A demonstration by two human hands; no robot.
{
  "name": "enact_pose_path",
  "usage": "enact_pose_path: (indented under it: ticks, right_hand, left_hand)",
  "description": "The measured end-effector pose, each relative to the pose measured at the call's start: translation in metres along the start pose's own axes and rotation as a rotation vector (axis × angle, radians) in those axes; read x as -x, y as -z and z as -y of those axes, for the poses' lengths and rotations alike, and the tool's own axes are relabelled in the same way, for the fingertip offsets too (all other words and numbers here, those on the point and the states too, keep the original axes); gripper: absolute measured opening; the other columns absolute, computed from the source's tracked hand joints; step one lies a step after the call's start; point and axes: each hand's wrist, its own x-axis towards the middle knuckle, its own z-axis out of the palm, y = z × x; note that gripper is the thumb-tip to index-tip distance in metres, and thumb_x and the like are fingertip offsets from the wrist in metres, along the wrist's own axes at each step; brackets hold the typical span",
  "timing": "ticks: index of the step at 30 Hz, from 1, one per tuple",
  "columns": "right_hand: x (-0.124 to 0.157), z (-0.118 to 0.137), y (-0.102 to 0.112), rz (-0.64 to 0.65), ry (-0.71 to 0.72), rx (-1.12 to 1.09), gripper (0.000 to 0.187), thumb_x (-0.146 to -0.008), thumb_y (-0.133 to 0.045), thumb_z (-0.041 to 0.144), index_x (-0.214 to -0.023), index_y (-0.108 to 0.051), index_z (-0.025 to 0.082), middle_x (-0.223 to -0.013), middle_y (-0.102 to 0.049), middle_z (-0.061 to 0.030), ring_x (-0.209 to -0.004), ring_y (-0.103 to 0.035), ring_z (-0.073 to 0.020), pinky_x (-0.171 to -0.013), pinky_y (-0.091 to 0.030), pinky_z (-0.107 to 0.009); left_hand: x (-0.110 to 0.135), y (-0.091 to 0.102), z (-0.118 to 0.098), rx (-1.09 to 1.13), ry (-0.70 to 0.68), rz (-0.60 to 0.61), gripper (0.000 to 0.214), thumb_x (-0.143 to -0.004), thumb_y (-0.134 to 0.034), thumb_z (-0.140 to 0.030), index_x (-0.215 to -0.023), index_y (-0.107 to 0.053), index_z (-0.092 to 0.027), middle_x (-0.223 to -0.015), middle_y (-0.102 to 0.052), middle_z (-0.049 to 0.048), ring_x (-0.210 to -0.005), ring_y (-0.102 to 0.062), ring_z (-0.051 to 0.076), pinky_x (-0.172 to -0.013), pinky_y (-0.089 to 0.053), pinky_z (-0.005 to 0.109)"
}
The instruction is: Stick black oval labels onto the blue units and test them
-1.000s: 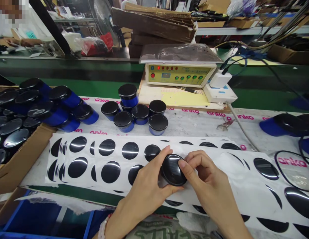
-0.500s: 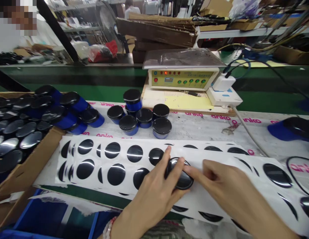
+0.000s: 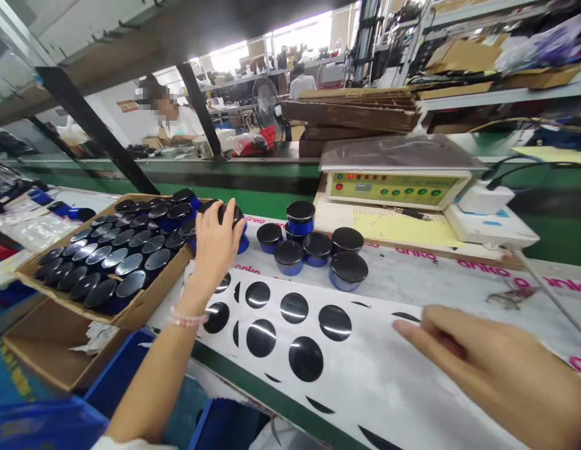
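My left hand [image 3: 218,240] is closed over the top of a blue cylinder with a glossy black lid [image 3: 233,215], beside the cardboard box. Its fingers hide part of the lid. My right hand [image 3: 496,369], partly blurred, hovers above the right part of the white sticker sheet [image 3: 365,350]. Its fingers are curled in, and nothing shows at the fingertips. Round black stickers [image 3: 306,359] remain on the sheet's left part, with black slivers near its edges.
A cardboard box [image 3: 152,294] full of black-lidded cylinders [image 3: 116,261] stands at left. Several more cylinders [image 3: 317,245] are grouped behind the sheet. A control box [image 3: 398,189], a white power adapter [image 3: 487,200] and a cable lie beyond. A person [image 3: 178,122] sits across the bench.
My left hand has moved left with the cylinder, away from the sheet to beside the box. My right hand stays over the sheet, no longer touching the lid. The view has turned left.
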Motion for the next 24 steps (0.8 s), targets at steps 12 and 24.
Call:
enact_pose_path:
  ticks: [12, 24]
  right_hand:
    - [-0.031, 0.034, -0.043, 0.545, 0.364, 0.029, 0.014, -0.092, -0.046, 0.014, -0.100, -0.055, 0.021, -0.106, -0.059, -0.0093, -0.096, -0.059, -0.0263, -0.079, -0.050, -0.040]
    - [-0.061, 0.033, -0.054, 0.610, 0.501, -0.084, 0.050, -0.062, -0.056, -0.002, -0.104, -0.064, 0.025, -0.108, -0.062, -0.0043, -0.063, -0.055, -0.0181, -0.053, -0.038, -0.029]
  left_hand:
    - [0.024, -0.029, -0.138, 0.291, -0.615, 0.308, 0.059, -0.084, -0.065, -0.045, -0.129, -0.052, -0.009, -0.119, -0.063, 0.0156, -0.125, -0.046, 0.032, -0.112, -0.024, 0.048]
    - [0.101, 0.027, -0.125, 1.185, 0.523, 0.296, 0.062, -0.092, -0.055, -0.045, -0.142, -0.022, -0.029, -0.142, -0.047, 0.0114, -0.121, -0.057, 0.021, -0.098, -0.050, 0.032]
